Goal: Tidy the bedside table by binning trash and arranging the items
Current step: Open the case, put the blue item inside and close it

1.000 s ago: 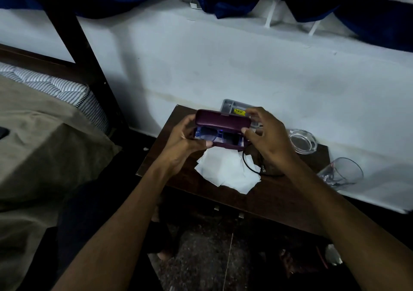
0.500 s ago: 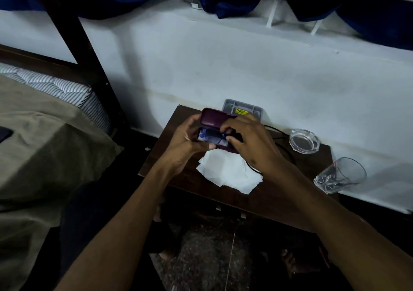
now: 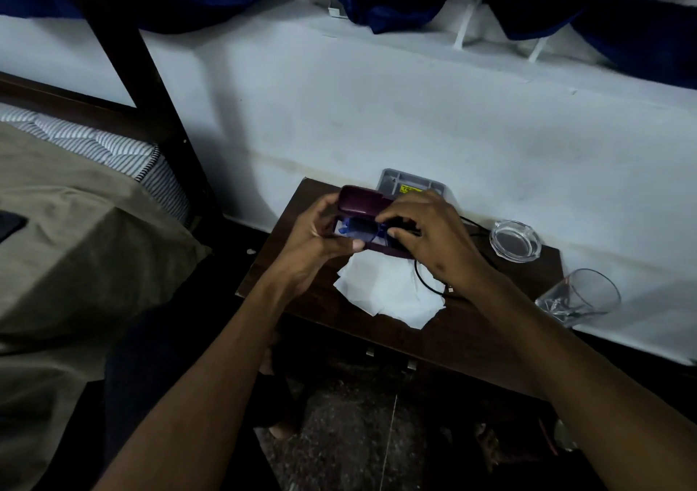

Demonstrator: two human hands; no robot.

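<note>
Above the desk (image 3: 490,343), just over a white tissue (image 3: 388,294), the left hand (image 3: 313,241) grips an open maroon glasses case (image 3: 358,200) while the right hand (image 3: 433,234) tucks something dark inside; closing the lid looks next.

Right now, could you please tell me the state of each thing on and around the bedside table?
glasses case: lid open, held above the table
left hand: holds the case
right hand: fingers reach into the case
drinking glass: tipped on its side
ashtray: upright
white tissue: flat, crumpled
black cable: loose
</note>
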